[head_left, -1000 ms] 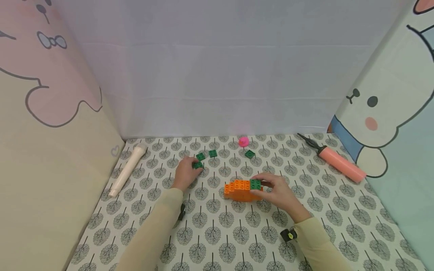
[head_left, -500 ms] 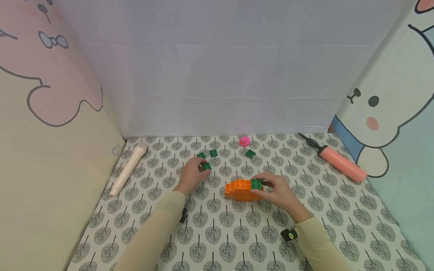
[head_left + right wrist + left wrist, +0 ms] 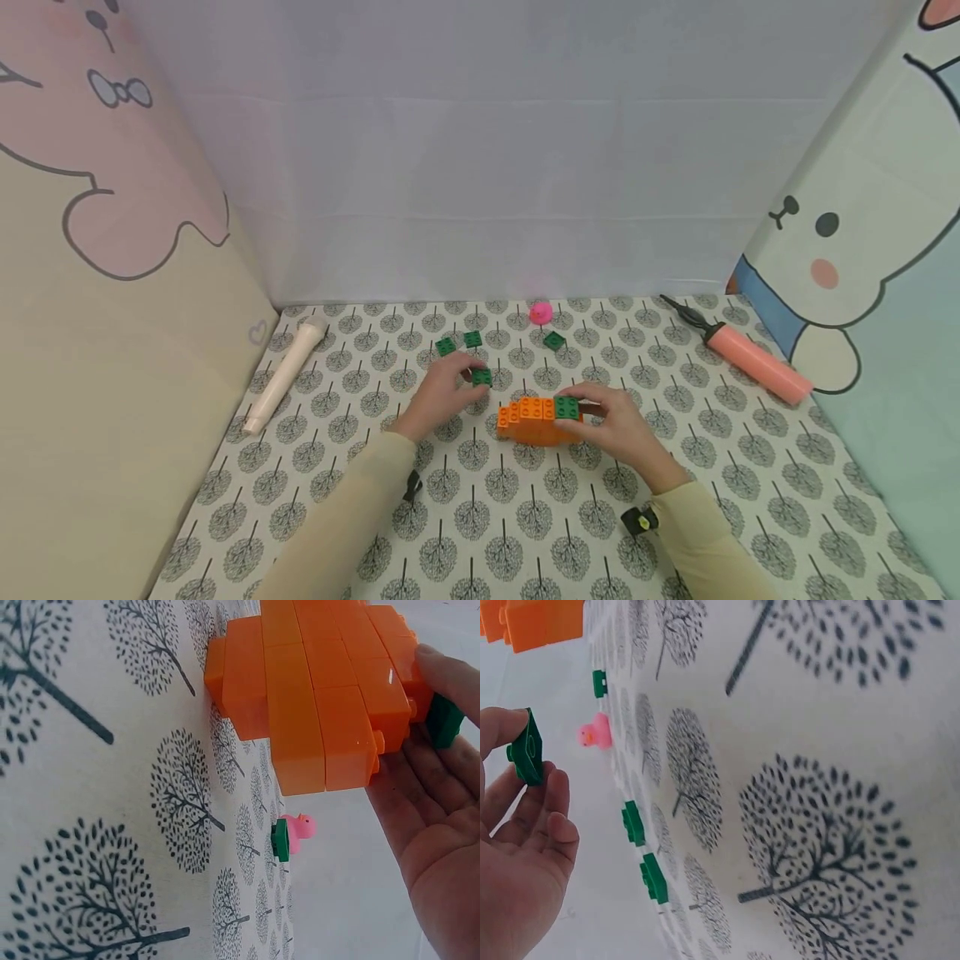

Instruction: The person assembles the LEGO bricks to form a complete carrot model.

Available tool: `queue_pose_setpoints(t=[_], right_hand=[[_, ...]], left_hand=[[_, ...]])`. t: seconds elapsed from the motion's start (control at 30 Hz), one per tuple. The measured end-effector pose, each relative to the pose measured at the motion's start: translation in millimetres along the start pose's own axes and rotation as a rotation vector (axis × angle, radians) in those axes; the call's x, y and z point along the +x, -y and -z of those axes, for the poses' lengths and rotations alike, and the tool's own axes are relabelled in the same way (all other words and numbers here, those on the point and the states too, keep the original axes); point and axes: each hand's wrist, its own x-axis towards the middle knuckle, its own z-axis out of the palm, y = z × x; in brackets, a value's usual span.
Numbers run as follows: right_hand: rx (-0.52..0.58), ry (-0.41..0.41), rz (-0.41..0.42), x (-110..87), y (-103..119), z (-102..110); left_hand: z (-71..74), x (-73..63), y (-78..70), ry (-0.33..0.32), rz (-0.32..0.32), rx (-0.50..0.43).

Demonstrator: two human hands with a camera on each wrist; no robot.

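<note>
My left hand [image 3: 441, 394] pinches a small green toy brick [image 3: 482, 377] between thumb and fingers, raised over the cloth in the left wrist view. To its right, my right hand [image 3: 617, 422] grips the right end of a stepped build of orange toy bricks [image 3: 531, 423]. A green brick [image 3: 566, 407] sits at that end, between thumb and fingers. The right wrist view shows the orange build [image 3: 330, 705] from the side, its rows of bricks stacked close together. The held green brick [image 3: 526, 754] is apart from the orange build.
Loose green bricks lie behind my left hand, one at the left [image 3: 446, 346] and one beside it [image 3: 472, 339]. Another green brick [image 3: 554, 340] lies farther right, near a pink toy duck [image 3: 541, 313]. A white stick-like object [image 3: 285, 375] and a pink hand pump [image 3: 757, 362] flank them.
My left hand has lifted the green brick from beside the loose ones and moved it right, toward the orange build. My right hand and the build have stayed in place.
</note>
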Motion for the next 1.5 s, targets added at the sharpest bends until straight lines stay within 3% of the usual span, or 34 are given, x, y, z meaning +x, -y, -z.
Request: queue_pose_setpoints(t=[0.17,0.47,0.77,1.17,1.5], right_hand=[[-0.005,0.0,-0.01,-0.2,0,0],[-0.01,-0.001,-0.017,0.8,0,0],[-0.009,-0.004,-0.025,1.3,1,0],[-0.01,-0.011,0.009,0.7,1,0],[-0.019,-0.008,-0.001,0.3,0,0]], left_hand=[[-2.7,-2.8,-9.8,0.018,-0.08,-0.019],[-6.2,-10.7,-25.4,0.039,-0.121,-0.101],[-8.0,-18.0,-43.7,0.066,-0.225,-0.128],[-16.7,-21.3,-48.2,0.09,-0.32,-0.154],[-21.7,-23.0,-45.6,0.087,-0.313,-0.173]])
